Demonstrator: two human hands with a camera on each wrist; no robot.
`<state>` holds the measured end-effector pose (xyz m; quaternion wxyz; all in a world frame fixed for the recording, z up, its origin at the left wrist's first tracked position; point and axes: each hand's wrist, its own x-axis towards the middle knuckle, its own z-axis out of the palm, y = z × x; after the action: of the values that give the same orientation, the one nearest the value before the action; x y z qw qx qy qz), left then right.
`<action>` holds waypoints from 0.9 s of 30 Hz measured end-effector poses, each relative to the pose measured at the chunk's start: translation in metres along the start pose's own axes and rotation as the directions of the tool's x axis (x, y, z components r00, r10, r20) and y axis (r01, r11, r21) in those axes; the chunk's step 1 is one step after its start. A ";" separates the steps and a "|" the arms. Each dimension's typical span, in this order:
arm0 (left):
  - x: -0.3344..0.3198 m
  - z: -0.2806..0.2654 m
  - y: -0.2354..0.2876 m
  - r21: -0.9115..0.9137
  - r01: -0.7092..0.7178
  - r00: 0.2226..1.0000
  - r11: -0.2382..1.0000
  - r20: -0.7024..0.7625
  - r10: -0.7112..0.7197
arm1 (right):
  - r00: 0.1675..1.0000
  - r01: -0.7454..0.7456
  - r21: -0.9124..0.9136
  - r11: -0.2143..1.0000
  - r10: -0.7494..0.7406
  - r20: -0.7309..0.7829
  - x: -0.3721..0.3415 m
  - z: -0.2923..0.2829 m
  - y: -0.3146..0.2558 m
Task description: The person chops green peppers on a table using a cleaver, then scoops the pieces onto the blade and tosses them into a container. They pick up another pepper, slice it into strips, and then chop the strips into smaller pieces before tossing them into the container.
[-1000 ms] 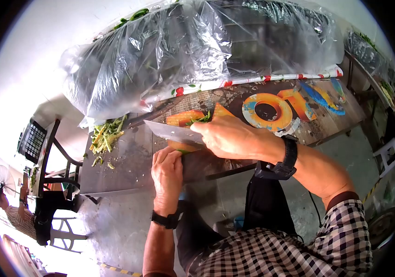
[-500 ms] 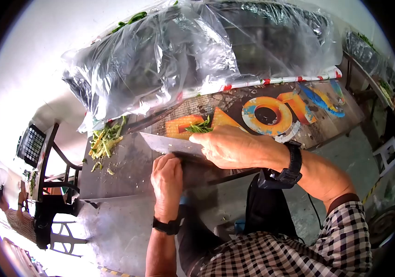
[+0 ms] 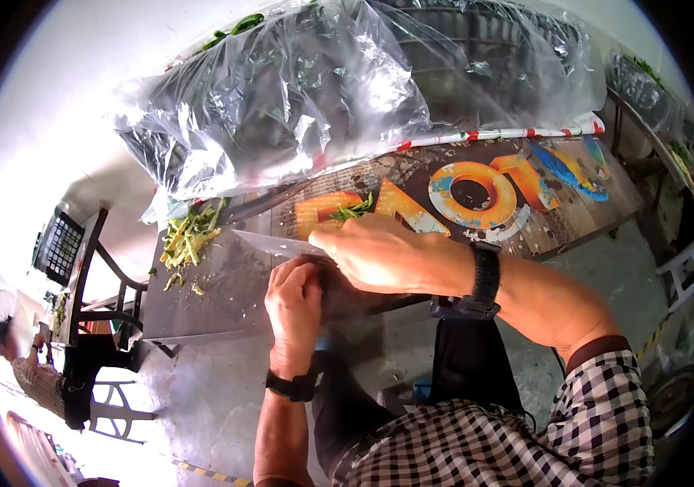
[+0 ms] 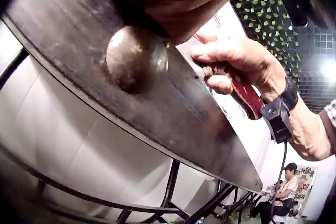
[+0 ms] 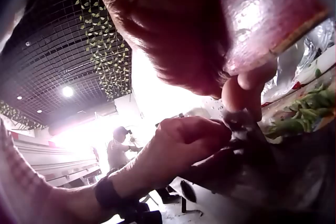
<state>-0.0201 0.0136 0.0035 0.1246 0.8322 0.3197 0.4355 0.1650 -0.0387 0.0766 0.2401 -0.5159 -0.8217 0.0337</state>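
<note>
In the head view my right hand (image 3: 379, 256) holds a knife, its broad blade (image 3: 270, 243) pointing left, just beyond my left hand (image 3: 293, 300). The left wrist view shows the right fingers round its red handle (image 4: 245, 94). My left hand's fingers are bent at the table (image 3: 201, 312) edge, close to the blade; what lies under them is hidden. A blurred, rounded, shiny thing (image 4: 137, 58) shows beside my left hand in the left wrist view. Green cut pieces (image 3: 353, 209) lie behind my right hand, and a yellow-green heap (image 3: 189, 235) at the table's left.
Clear plastic sheeting (image 3: 274, 114) covers something dark along the table's far side. Large orange letters (image 3: 469, 195) are printed on the tabletop. At the far left are another person (image 3: 38, 381), a black crate (image 3: 61, 247) and a stool (image 3: 120, 410).
My right hand and the knife have shifted left, after a small move right and nearer my body. My left hand has stayed almost in place, and the plastic sheeting has changed shape.
</note>
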 end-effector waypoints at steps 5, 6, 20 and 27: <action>-0.002 -0.013 0.005 -0.123 0.160 0.987 0.979 0.000 -0.161 | 0.996 -0.083 -0.012 0.996 0.083 0.033 -0.004 -0.004 -0.001; -0.001 -0.015 0.005 -0.071 0.112 0.994 0.991 -0.013 -0.113 | 0.997 -0.079 -0.006 0.997 0.079 0.019 -0.003 -0.005 0.000; 0.004 0.000 -0.005 0.124 -0.024 1.000 0.992 -0.011 0.026 | 0.996 -0.052 0.062 0.997 0.056 -0.071 -0.017 -0.013 0.014; 0.005 0.001 -0.006 0.093 -0.014 1.000 0.996 -0.012 0.015 | 0.996 -0.080 0.082 0.993 0.082 -0.020 -0.023 -0.028 -0.004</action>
<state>-0.0196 0.0211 0.0027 0.0806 0.8365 0.3343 0.4266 0.1823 -0.0659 0.0942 0.2689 -0.5389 -0.7951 0.0709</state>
